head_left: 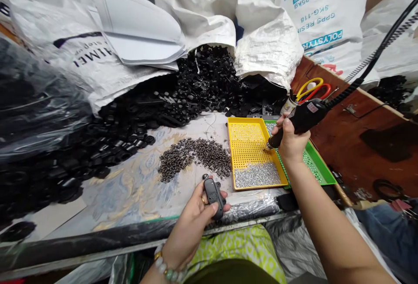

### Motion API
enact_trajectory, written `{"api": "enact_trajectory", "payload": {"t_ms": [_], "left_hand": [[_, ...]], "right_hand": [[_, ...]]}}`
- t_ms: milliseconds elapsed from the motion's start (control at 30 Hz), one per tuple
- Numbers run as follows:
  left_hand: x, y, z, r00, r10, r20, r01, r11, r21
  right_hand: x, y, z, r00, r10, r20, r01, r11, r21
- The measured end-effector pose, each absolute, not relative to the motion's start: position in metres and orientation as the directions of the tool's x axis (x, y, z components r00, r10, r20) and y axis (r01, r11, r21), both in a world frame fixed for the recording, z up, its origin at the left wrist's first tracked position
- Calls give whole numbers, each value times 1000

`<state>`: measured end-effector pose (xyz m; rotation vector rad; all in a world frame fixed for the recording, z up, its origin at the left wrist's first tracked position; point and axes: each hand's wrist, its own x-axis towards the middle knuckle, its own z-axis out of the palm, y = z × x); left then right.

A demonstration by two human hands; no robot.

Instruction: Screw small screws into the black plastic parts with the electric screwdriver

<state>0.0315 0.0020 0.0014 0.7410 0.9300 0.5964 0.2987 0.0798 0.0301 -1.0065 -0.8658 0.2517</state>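
Observation:
My left hand [202,207] is closed around a small elongated black plastic part [214,194] above the table's front edge, thumb pressed on its lower end. A round metal-looking bit shows at the part's upper end. In my right hand [290,140] is a black electric screwdriver [308,116], gripped around its body with its tip pointing down and left. That tip is over the yellow perforated tray [248,147], near its right side; whether it touches the tray I cannot tell. Silver screws [259,175] lie in the tray's near end.
A pile of small dark metal pieces [196,155] lies left of the tray. A green tray [321,168] sits partly under the yellow one. Black plastic parts [205,79] spill from white sacks behind. Scissors [310,90] stand in a holder. A cable [375,53] runs up right.

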Motion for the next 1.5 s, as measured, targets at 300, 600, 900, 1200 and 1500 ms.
{"api": "enact_trajectory", "payload": {"t_ms": [300,600,900,1200,1500], "left_hand": [[35,-1,1,472,761,-446,-142,565,813],[36,-1,5,473,763,-441,-145,561,815],[40,0,8,449,772,-450,-170,568,805],[39,-1,4,463,818,-341,-256,492,832],[44,-2,-9,433,893,-127,-419,324,848]], "right_hand": [[296,76,32,643,553,531,204,545,-814],[293,71,49,682,515,520,198,554,-808],[195,16,83,380,793,476,-184,569,-801],[160,2,54,19,889,458,-345,436,-831],[153,0,47,5,910,414,-122,412,-903]]}}
